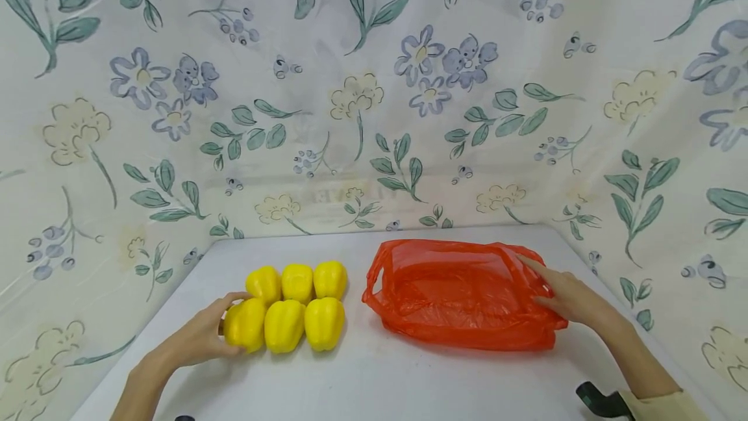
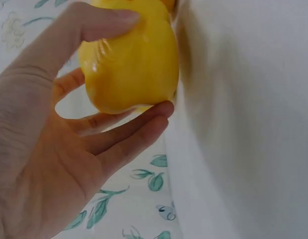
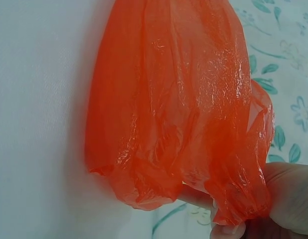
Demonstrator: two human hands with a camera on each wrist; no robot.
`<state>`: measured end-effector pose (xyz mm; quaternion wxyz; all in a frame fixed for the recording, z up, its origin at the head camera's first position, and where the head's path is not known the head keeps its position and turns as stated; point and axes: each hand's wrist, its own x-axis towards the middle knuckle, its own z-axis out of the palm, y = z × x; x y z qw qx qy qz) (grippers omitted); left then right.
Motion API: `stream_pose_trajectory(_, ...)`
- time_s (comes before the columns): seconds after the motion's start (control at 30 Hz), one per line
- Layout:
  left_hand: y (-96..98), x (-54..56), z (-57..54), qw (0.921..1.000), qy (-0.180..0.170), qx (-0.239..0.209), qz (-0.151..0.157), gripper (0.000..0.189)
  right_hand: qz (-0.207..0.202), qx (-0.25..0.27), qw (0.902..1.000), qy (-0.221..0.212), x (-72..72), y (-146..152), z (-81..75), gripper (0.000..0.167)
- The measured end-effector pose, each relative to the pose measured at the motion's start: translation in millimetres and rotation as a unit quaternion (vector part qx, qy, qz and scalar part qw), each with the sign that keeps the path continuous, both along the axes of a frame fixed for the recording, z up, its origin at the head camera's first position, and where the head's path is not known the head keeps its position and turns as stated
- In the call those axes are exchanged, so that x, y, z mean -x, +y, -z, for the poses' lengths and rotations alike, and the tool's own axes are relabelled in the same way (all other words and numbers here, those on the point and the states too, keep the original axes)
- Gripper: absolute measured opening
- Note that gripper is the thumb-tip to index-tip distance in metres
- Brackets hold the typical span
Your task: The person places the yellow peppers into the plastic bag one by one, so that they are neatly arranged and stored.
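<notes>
Yellow bell peppers (image 1: 284, 326) stand close together in two rows on the left half of the white table. My left hand (image 1: 201, 336) grips the front-left bell pepper (image 1: 245, 325). The left wrist view shows the thumb over that pepper's side and the fingers (image 2: 139, 132) bent round the opposite side and its end. To the right lies a red plastic bag (image 1: 456, 297), its mouth spread wide towards me and its inside visible. My right hand (image 1: 569, 294) holds the bag's right end, where bunched plastic (image 3: 238, 194) is pinched between thumb and fingers.
The white table (image 1: 374, 382) ends at a floral-patterned cloth (image 1: 362, 148) at the back and both sides. A strip of table separates the peppers from the bag. A dark device (image 1: 604, 401) sits by the right sleeve.
</notes>
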<state>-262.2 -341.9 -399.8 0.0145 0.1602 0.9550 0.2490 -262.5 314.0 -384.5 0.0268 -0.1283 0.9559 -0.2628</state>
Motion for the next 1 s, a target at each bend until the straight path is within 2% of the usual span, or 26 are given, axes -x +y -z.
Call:
stream_pose_trajectory(0.2,1.9,-8.1,-11.3,0.9979,0.064,-0.005,-0.009,0.084,-0.008,0.004,0.9999,0.006,0.0,1.7,-2.1,0.079)
stream_pose_trajectory(0.37,6.2,-8.6,-20.4,0.9956,0.093,-0.011,-0.002,0.083,-0.004,0.021,0.9997,-0.008,-0.2,0.9,-1.8,0.079)
stream_pose_trajectory(0.53,7.1,-7.4,-26.8,0.9946,0.104,-0.007,0.006,0.082,-0.002,0.019,0.9998,-0.009,-1.0,-0.1,-1.8,0.079)
stream_pose_trajectory(0.77,16.9,-5.4,-47.8,0.9882,0.153,0.000,0.002,0.079,-0.003,0.015,0.9999,0.006,-0.3,-3.2,-3.7,0.082)
stream_pose_trajectory(0.87,29.5,-4.1,-57.3,0.9855,0.169,0.004,0.016,0.082,-0.002,0.011,0.9999,0.010,0.0,-4.0,-4.0,0.082)
stream_pose_trajectory(1.0,51.6,0.8,-68.9,0.9845,0.167,-0.010,0.053,0.083,-0.003,0.010,0.9998,0.014,-0.1,-4.8,-4.6,0.082)
